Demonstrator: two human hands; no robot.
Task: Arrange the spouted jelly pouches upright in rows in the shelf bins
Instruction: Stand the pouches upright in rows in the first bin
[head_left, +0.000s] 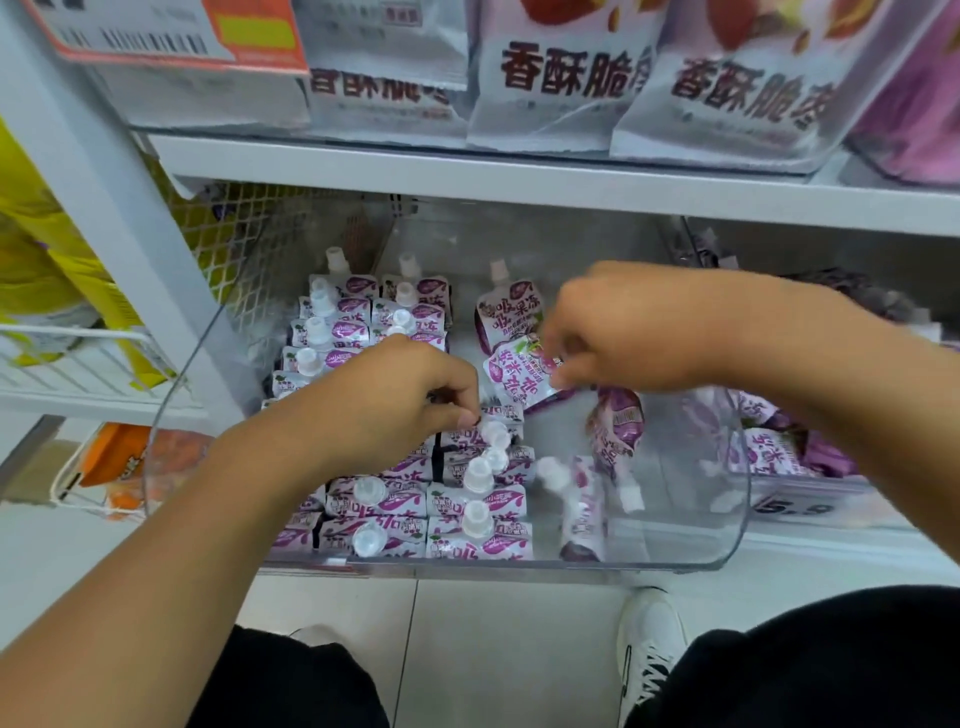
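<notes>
A clear plastic bin (717, 540) on the lower shelf holds purple-and-white spouted jelly pouches. Two rows of upright pouches (467, 499) with white caps fill its left side. My left hand (395, 400) reaches over the second row and pinches the top of a pouch there. My right hand (628, 332) grips a tilted pouch (511, 376) over the bin's bare middle. One pouch (506, 312) stands upright behind it. Two loose pouches (615, 436) (582, 512) lie spout-down on the right side.
Large white snack bags (561, 78) stand on the shelf above, whose edge (519, 182) overhangs the bin. A neighbouring bin at right holds more purple pouches (779, 452). A wire rack with yellow packs (47, 291) is at left. My shoe (649, 639) is on the tiled floor below.
</notes>
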